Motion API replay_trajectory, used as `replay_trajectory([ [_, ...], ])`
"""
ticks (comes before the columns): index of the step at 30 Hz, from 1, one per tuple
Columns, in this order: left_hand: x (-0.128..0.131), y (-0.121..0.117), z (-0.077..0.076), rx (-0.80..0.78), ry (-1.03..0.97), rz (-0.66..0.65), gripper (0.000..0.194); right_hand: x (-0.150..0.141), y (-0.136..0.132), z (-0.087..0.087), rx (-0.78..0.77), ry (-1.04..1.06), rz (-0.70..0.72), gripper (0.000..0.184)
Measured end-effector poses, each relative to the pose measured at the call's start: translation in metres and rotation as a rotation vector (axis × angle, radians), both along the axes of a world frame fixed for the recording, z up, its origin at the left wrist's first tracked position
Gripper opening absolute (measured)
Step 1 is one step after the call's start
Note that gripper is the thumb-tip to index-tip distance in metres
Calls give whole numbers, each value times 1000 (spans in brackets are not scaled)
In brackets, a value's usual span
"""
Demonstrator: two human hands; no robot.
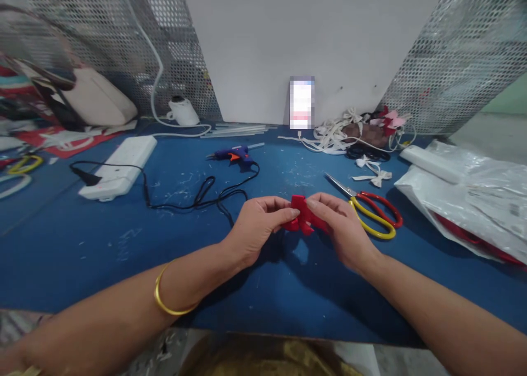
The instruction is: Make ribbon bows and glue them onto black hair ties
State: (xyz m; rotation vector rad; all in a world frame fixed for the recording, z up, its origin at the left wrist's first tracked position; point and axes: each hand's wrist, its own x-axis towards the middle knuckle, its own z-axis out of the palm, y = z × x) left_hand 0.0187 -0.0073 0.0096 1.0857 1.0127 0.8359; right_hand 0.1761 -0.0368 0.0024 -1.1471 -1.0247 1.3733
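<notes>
A small red ribbon bow [302,214] is held just above the blue table, pinched between both hands. My left hand [263,219] grips its left side, thumb on top and fingers behind. On the right side, my right hand [340,219] pinches the red ribbon with thumb and fingers, hiding part of it. Close by the right hand lie scissors [374,214] with one red and one yellow handle loop. Beyond the left hand a blue glue gun [234,155] rests on its side, with a clear glue stick out of its back.
A white power strip [119,167] and black cord lie left. At the back stand a phone [302,102] and a white cup [183,112], near glue sticks [239,129]. White ribbons [335,132], small white bows [374,173] and a plastic bag [473,195] sit right.
</notes>
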Motion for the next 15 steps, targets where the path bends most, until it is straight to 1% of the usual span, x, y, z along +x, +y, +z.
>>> replay_trajectory([
  [3,0,0,0,27,27,-11,17,-1,1,0,-10,-22,-19,22],
  [6,0,1,-1,37,9,-23,19,0,3,-1,15,-4,-23,20],
  [11,-1,3,-1,19,-5,-70,27,0,4,-2,29,-8,-37,19],
  [15,-1,3,-2,9,42,-106,25,-1,2,-2,14,-19,-31,19],
])
